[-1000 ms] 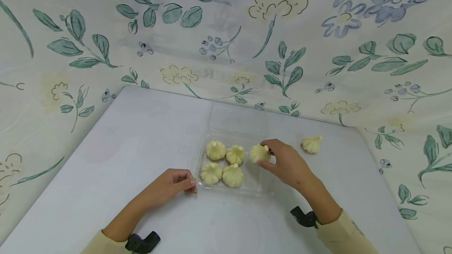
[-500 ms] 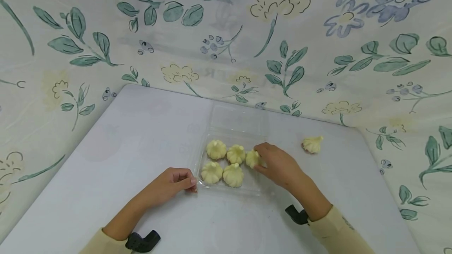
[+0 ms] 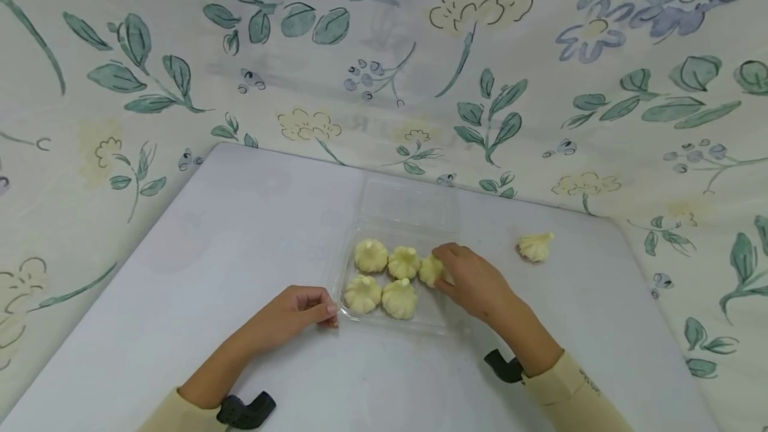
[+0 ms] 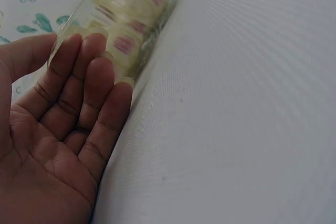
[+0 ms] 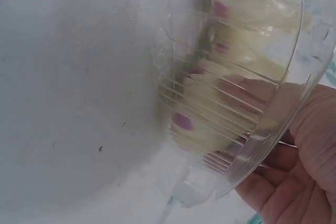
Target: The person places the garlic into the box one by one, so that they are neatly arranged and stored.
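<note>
A clear plastic clamshell box (image 3: 420, 327) lies on the table, its lid (image 3: 408, 205) folded back. My right hand (image 3: 477, 280) reaches over its right side and grips a pale yellow garlic bulb (image 3: 430, 271) between thumb and fingers. Through the ribbed wall in the right wrist view, that bulb (image 5: 205, 114) shows purple patches underneath. Several other bulbs, such as the front one (image 3: 399, 299), sit stem up in the left and middle of the box. At the box's front left corner is my left hand (image 3: 294, 315); its loosely bent fingers (image 4: 100, 87) rest by the wall, thumb near the rim.
One more garlic bulb (image 3: 535, 247) lies on its side on the white table (image 3: 264, 219), right of the box. A floral cloth (image 3: 384, 72) stands behind and around the table. Black wrist-worn devices (image 3: 247, 411) sit at both cuffs.
My right hand has moved slightly left with its garlic bulb, bringing it beside the middle ones in the box. Over the last half second it has barely moved. My left hand stays at the corner.
</note>
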Tool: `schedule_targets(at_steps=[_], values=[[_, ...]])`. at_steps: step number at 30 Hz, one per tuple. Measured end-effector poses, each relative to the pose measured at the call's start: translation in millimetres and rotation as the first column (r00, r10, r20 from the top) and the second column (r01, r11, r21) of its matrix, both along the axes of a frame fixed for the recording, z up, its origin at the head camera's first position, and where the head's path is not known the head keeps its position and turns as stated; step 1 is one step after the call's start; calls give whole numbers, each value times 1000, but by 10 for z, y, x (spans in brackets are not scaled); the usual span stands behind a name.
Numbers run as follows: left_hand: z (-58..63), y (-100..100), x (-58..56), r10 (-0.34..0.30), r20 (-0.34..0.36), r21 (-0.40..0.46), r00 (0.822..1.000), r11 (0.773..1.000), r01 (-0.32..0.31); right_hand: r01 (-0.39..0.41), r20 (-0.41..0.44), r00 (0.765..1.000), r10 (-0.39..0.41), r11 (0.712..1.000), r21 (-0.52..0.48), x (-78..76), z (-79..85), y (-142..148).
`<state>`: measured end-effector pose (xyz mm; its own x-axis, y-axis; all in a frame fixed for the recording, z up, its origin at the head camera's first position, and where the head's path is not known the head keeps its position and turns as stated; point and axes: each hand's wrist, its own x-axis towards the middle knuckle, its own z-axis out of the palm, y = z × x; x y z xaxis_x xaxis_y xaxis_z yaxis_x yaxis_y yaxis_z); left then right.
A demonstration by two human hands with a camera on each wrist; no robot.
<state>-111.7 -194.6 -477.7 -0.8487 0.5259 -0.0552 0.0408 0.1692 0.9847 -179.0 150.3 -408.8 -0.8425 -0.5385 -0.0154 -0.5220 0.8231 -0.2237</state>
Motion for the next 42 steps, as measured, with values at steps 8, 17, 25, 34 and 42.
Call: schedule_targets(at_steps=[8,17,25,34,42], values=[[18,2,11,6,1,-6,1000,1000,-6,8,-60,998,-9,1000,-21,-1,-39,1],[30,25,10,5,5,-4,1000,1000,-5,-6,-120,993,-1,998,-58,40,-63,42],[36,24,10,13,9,-27,1000,1000,-13,16,-115,993,-26,996,-90,104,65,160],[39,11,23,22,12,-39,1000,999,-22,63,-126,989,-75,993,-96,114,235,349],[11,19,-3,13,21,-20,1000,1000,-13,122,-130,983,-131,990,-73,126,444,544]])
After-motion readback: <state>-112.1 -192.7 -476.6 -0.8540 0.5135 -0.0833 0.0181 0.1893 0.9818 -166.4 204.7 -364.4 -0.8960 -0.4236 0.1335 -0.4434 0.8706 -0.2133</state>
